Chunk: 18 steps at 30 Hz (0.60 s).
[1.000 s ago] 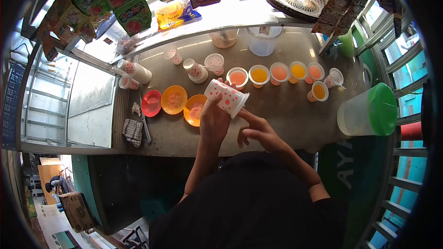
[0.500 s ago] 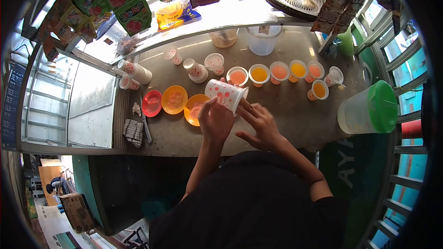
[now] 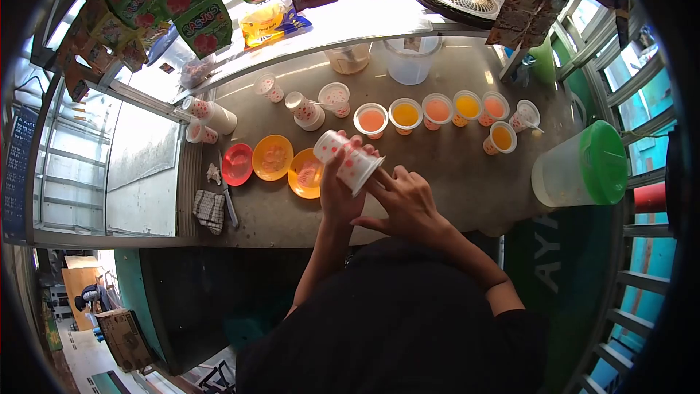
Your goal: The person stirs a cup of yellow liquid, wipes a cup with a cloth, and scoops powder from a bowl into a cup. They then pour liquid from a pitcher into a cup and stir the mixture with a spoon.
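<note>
While our left hand (image 3: pixel 337 197) grips the dotted cups (image 3: pixel 348 159) tilted above the worktop (image 3: pixel 452 175), just before the orange plate (image 3: pixel 306 174), our right hand (image 3: pixel 405 201), not clenched, touches their rim; we judge separating one cup needs a careful pull.

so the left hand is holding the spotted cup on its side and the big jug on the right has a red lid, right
Not quite: the jug has a green lid, as the head view shows. The rest holds: the left hand holds the spotted cup on its side.
</note>
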Available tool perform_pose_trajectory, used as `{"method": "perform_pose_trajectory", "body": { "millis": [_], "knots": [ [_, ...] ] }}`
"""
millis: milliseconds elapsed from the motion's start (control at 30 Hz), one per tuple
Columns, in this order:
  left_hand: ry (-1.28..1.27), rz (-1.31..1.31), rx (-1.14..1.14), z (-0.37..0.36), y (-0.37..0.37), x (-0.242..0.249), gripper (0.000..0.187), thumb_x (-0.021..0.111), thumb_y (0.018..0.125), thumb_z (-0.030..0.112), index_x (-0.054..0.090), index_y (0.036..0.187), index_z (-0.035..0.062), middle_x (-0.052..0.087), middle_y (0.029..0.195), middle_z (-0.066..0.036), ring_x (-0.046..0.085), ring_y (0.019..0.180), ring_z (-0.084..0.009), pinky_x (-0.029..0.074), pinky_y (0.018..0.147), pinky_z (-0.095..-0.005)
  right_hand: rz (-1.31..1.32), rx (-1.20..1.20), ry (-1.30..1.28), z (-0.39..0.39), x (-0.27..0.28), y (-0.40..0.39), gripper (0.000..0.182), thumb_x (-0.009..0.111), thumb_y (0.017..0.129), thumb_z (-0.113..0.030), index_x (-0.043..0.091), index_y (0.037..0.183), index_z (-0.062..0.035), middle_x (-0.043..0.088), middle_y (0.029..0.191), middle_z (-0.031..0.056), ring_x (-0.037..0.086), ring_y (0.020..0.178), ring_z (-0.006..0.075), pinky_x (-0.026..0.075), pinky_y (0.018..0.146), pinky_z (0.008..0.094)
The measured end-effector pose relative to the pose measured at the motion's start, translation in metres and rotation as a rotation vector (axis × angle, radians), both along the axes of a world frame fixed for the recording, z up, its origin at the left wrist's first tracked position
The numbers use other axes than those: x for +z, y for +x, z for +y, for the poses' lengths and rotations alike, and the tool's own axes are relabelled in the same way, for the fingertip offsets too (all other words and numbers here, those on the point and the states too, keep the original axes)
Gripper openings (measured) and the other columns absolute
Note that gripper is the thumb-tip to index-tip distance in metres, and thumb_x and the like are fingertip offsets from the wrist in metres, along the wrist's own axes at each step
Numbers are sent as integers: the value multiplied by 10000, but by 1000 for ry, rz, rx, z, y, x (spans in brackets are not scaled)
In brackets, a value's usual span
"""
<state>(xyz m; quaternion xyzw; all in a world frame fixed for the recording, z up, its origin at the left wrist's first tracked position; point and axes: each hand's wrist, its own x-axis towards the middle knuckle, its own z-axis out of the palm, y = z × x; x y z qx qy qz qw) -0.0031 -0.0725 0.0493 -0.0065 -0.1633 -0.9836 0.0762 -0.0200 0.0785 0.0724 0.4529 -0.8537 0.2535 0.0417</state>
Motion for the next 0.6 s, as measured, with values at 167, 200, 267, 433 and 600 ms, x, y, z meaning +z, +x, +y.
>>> {"method": "perform_pose_trajectory", "body": {
  "millis": [167, 200, 267, 433, 600],
  "knots": [
    [-291, -54, -36, 6, 6, 28, 467, 523, 914, 165, 412, 1338, 4, 555, 1244, -172, 557, 1182, -308, 450, 1033, -469, -978, 271, -530, 6, -10, -13, 702, 487, 899, -679, 585, 1162, -35, 629, 1049, 139, 593, 741, 198, 463, 628, 323],
    [-290, -55, -33, 4, 6, 25, 467, 523, 914, 165, 412, 1338, 4, 555, 1244, -172, 557, 1182, -308, 450, 1033, -469, -979, 274, -528, 8, -17, -16, 702, 487, 899, -679, 585, 1162, -35, 629, 1049, 139, 593, 741, 198, 463, 628, 323],
    [-401, 113, -179, -1, 6, 15, 467, 534, 899, 154, 429, 1325, -6, 575, 1199, -186, 587, 1138, -304, 474, 1007, -475, -1425, 568, -744, 13, -31, -25, 786, 369, 909, -742, 560, 1141, -15, 639, 952, 138, 576, 662, 156, 457, 627, 290],
    [-515, 121, -65, 10, 6, 30, 301, 547, 908, 167, 463, 1169, 41, 591, 1013, -148, 602, 1003, -256, 492, 933, -431, -1457, 544, -845, 4, -18, -11, 853, 314, 893, -784, 582, 1086, 2, 634, 827, 81, 550, 581, 132, 403, 501, 236],
    [-409, 2, 201, 14, 6, 29, 335, 483, 975, 390, 464, 1124, 91, 552, 915, -110, 561, 920, -265, 460, 886, -418, -1758, 634, -1053, 11, -20, -12, 513, 652, 920, -408, 618, 1128, 60, 645, 931, 107, 589, 618, 143, 445, 495, 240]
  ]
}}
